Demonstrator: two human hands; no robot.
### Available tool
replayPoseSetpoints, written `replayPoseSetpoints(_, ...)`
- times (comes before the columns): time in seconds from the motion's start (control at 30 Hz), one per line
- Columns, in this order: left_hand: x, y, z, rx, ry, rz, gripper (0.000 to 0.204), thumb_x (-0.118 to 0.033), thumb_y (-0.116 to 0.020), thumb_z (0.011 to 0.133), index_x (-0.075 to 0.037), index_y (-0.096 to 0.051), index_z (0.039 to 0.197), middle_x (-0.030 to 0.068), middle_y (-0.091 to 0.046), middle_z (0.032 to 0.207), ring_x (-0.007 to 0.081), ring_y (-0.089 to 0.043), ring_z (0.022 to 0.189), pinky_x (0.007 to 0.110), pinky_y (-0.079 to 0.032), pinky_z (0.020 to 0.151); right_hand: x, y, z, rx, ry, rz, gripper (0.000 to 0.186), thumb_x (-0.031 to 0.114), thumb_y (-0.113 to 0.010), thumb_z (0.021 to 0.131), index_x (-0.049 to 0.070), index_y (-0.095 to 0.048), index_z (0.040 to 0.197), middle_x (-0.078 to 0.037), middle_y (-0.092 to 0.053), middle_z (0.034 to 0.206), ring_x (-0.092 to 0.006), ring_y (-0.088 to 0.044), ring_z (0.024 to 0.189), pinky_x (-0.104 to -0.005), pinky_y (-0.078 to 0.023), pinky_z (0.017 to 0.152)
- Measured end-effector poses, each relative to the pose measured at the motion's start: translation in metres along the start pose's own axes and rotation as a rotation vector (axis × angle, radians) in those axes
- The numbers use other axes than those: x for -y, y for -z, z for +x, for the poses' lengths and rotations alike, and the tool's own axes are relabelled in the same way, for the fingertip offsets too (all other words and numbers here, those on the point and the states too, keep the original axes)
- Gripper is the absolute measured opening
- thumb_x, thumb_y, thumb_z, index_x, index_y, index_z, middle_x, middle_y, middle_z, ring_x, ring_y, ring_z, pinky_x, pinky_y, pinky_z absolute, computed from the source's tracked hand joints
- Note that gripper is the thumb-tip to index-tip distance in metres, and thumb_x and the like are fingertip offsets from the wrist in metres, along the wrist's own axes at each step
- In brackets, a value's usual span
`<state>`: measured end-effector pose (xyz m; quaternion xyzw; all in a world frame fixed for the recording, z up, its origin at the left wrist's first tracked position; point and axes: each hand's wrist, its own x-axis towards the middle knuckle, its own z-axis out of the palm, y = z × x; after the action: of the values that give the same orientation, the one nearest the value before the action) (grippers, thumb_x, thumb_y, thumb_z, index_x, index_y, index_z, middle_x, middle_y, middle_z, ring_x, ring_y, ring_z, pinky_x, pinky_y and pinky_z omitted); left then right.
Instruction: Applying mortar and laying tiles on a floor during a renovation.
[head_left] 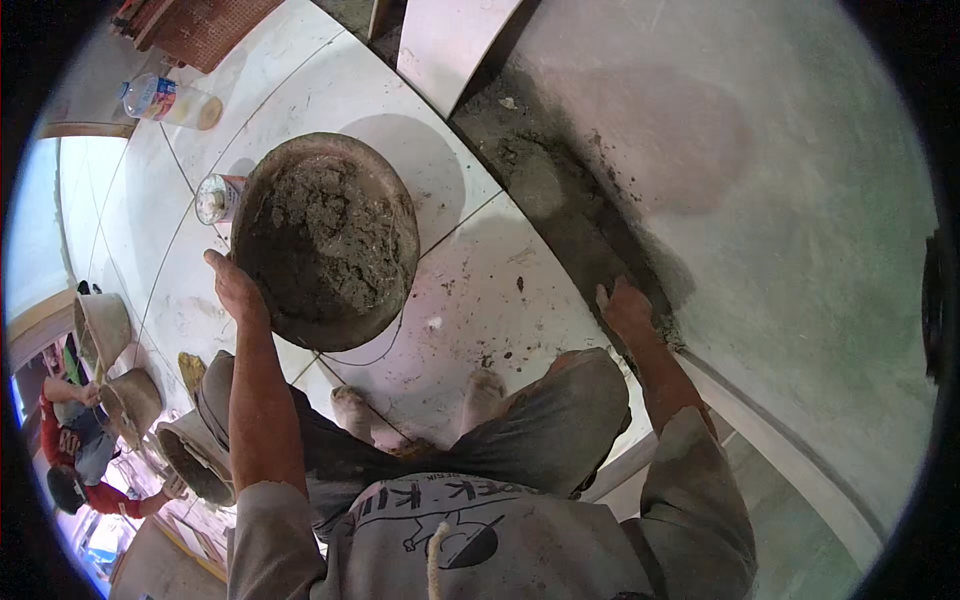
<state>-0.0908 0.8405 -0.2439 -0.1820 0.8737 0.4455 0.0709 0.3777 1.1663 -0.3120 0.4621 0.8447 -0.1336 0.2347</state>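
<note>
A round bucket point(408, 235) of grey-brown wet mortar point(325, 225) stands on the white tiles in front of me, slightly left. My left hand point(240, 290) grips its near left side, the thumb sticking out and the other fingers hidden against the bucket. Further right, my right hand point(630, 310) reaches down to the dark mortar-covered strip point(560, 190) along the foot of the wall. Its thumb is apart from the fingers and no tool shows in it. Part of that hand is hard to make out.
A can point(217, 198) stands beside the bucket, and a clear plastic bottle point(175, 102) lies beyond it. A loose tile point(450, 45) leans at the far end of the strip. The grey-green wall point(800, 200) rises at right. Several buckets point(195, 460) stand at left, near a person in red point(75, 450).
</note>
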Motion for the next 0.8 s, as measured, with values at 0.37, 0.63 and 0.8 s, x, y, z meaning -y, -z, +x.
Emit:
replayPoseSetpoints(0.37,-0.002,-0.001,-0.001,-0.014,-0.039,0.169,0.087,-0.066,-0.019,0.088,0.008,-0.046,0.126,0.0261,-0.048,0.128,0.0368,-0.043,0.121,0.04,-0.03,0.102,0.007,0.049,-0.01,-0.147,-0.022,0.005,0.048,0.045,-0.047,0.089,-0.002,-0.051,0.098,-0.026,-0.062,0.079,-0.0391,-0.064,0.076,-0.0481,-0.051,0.068)
replayPoseSetpoints(0.63,0.004,0.001,0.005,0.035,-0.059,0.065,0.088,-0.068,-0.023,0.087,0.008,-0.048,0.124,0.0249,-0.051,0.125,0.0356,-0.047,0.117,0.04,-0.032,0.1,0.083,0.065,0.112,-0.103,-0.047,0.038,0.048,0.043,-0.046,0.09,-0.003,-0.054,0.1,-0.025,-0.063,0.083,-0.0402,-0.062,0.08,-0.0475,-0.051,0.072)
replayPoseSetpoints(0.8,0.009,-0.002,0.01,-0.032,0.012,0.002,0.086,-0.066,-0.025,0.088,0.009,-0.05,0.122,0.0238,-0.053,0.123,0.0345,-0.049,0.115,0.039,-0.033,0.1,0.05,0.05,0.094,-0.019,-0.04,0.033,0.049,0.043,-0.044,0.09,-0.004,-0.054,0.102,-0.025,-0.063,0.087,-0.0385,-0.063,0.084,-0.0478,-0.051,0.076)
